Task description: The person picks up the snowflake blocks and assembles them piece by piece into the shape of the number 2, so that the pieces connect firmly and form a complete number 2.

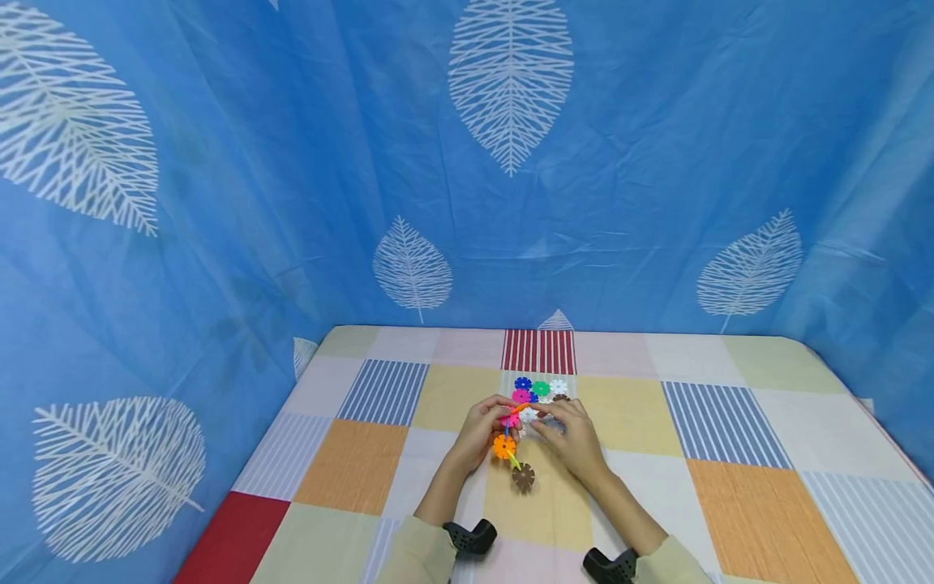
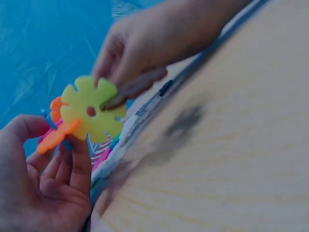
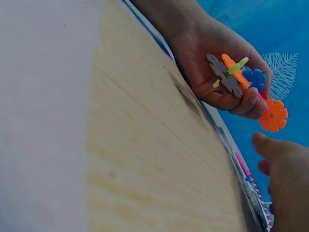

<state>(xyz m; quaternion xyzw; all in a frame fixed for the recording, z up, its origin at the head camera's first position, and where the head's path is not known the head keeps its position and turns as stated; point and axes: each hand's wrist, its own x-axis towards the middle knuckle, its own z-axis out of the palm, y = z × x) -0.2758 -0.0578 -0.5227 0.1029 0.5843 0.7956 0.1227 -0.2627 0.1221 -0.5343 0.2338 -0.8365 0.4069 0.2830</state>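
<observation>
My left hand (image 1: pixel 481 430) pinches a linked chain of notched plastic snowflake discs between thumb and fingers. The chain hangs toward me with an orange disc (image 1: pixel 504 446), a yellow-green disc (image 2: pixel 89 108) and a brown disc (image 1: pixel 523 478) at its lower end. A blue disc (image 3: pixel 254 78) and a pink one sit near the left fingers, partly covered. At the chain's far end an orange disc (image 3: pixel 273 116) sticks out past the left fingertips. My right hand (image 1: pixel 572 438) is beside that end, its fingers extended and thumb apart, the thumb tip just below the disc's edge.
Behind the hands lie several loose discs, among them a blue one (image 1: pixel 523 383), a green one (image 1: pixel 541 388) and a white one (image 1: pixel 558 387). They rest on a patchwork tablecloth (image 1: pixel 350 466). A blue leaf-print curtain (image 1: pixel 620 203) stands behind and at both sides.
</observation>
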